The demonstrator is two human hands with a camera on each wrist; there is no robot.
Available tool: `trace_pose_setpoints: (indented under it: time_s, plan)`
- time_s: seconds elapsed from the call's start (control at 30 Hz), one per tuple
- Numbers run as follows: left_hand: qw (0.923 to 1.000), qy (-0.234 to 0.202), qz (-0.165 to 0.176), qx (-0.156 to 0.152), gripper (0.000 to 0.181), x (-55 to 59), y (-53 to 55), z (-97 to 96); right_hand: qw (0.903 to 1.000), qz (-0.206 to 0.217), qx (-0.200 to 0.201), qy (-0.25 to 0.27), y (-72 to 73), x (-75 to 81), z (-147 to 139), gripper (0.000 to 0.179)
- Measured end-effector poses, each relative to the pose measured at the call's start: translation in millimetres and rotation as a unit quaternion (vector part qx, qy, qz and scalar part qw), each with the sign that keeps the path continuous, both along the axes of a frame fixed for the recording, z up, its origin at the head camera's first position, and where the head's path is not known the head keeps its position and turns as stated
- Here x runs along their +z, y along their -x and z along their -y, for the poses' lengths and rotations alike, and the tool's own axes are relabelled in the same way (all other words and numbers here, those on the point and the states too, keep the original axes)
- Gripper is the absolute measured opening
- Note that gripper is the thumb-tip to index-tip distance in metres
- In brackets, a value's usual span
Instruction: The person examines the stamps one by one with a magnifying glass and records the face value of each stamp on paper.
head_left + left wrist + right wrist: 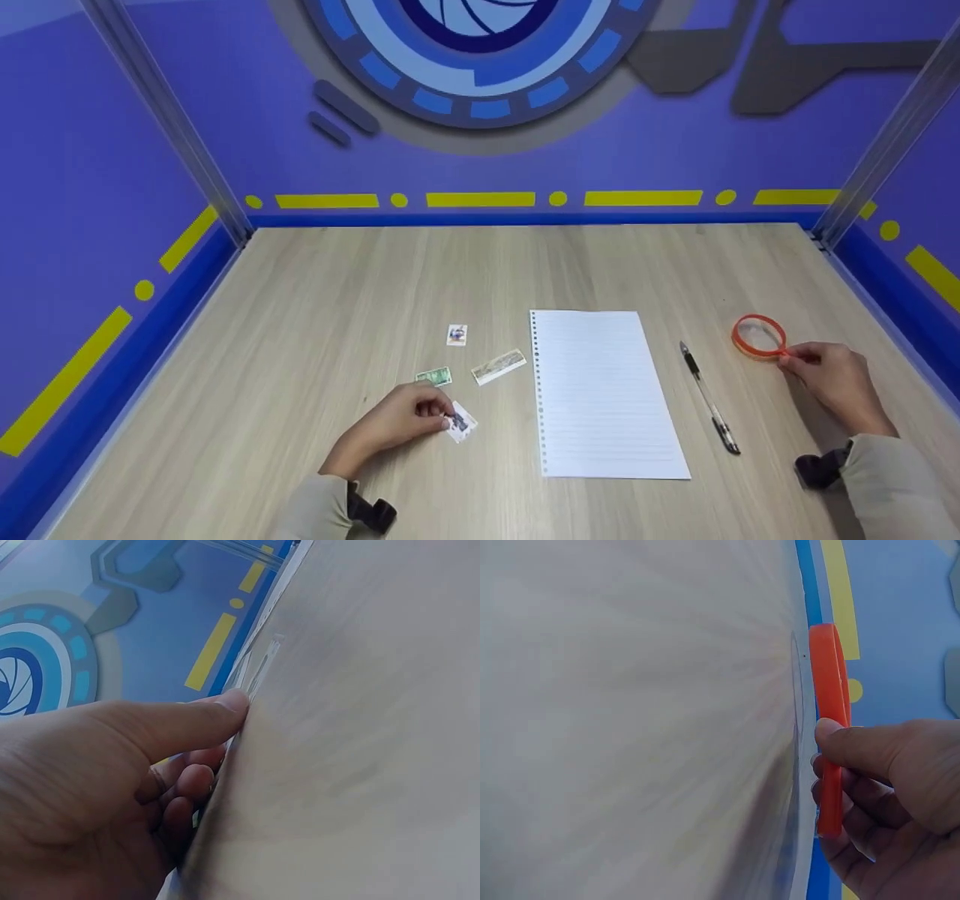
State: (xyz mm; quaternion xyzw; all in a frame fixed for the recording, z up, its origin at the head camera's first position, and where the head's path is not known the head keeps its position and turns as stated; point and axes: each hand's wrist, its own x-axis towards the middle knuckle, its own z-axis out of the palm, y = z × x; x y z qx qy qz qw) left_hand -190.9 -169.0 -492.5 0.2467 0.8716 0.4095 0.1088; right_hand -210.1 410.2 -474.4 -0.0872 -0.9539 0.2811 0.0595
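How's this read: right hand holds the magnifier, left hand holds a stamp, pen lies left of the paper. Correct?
Not quite: the pen lies to the right of the paper, as the head view shows. The rest stands: right hand holds the magnifier, left hand holds a stamp.

Table, lined sheet, 1 pen, printed slips
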Motion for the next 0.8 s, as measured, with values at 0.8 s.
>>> trace_pose_setpoints:
  time_s: [0.8]
  plan:
    - [0.9999, 0.001, 0.01, 0.0, 0.006, 0.7, -0.8, 0.8, 0.9974, -0.066, 0.029, 0.007, -3.3, 21.5, 17.2, 0.031]
